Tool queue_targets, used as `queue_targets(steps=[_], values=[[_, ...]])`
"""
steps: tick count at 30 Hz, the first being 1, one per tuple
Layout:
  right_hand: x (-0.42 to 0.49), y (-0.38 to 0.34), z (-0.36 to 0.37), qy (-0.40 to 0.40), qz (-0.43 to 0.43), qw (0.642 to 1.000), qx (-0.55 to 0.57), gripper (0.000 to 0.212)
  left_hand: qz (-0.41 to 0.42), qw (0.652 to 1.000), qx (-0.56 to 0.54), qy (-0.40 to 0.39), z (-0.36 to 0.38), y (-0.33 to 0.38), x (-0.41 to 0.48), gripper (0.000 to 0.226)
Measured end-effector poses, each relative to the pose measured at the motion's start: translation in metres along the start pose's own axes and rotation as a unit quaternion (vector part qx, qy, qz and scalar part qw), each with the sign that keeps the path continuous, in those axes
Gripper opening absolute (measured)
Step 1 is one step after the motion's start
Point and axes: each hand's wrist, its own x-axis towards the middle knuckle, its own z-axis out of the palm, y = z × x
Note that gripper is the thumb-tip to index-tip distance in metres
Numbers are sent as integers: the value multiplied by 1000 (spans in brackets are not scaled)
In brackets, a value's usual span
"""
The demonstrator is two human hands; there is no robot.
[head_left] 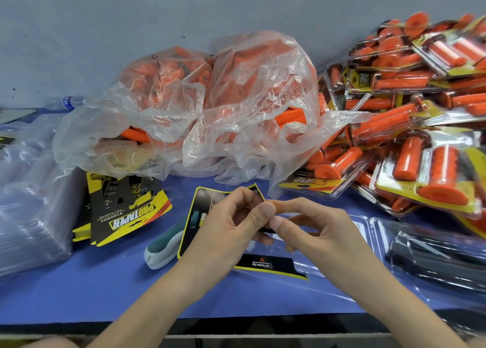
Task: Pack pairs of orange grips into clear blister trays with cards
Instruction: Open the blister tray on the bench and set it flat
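A black and yellow card (202, 211) is held above the blue table, printed back facing me. My left hand (231, 224) pinches its right edge between thumb and fingers. My right hand (310, 226) pinches the same edge right beside the left thumb. An open clear blister tray (368, 232) lies on the table under my right hand. Loose orange grips fill a crumpled clear plastic bag (210, 105) behind the card.
A stack of cards (126, 208) lies at the left. Empty clear trays (31, 211) are piled at the far left. Packed blister packs (410, 126) heap up at the right. A green and white tool (163, 245) lies under the card. The blue table's front edge (184, 321) is near me.
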Motion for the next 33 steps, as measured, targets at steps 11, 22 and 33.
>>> queue_targets(steps=[11,22,33], values=[[3,5,-2,0,-7,1000,17,22,-19,1000,10,5,-3,3,-2,24],[2,5,-2,6,12,999,45,25,-1,1000,25,0,-1,2,-4,30],[1,10,4,-17,-14,999,38,38,-16,995,27,90,-4,5,2,31]])
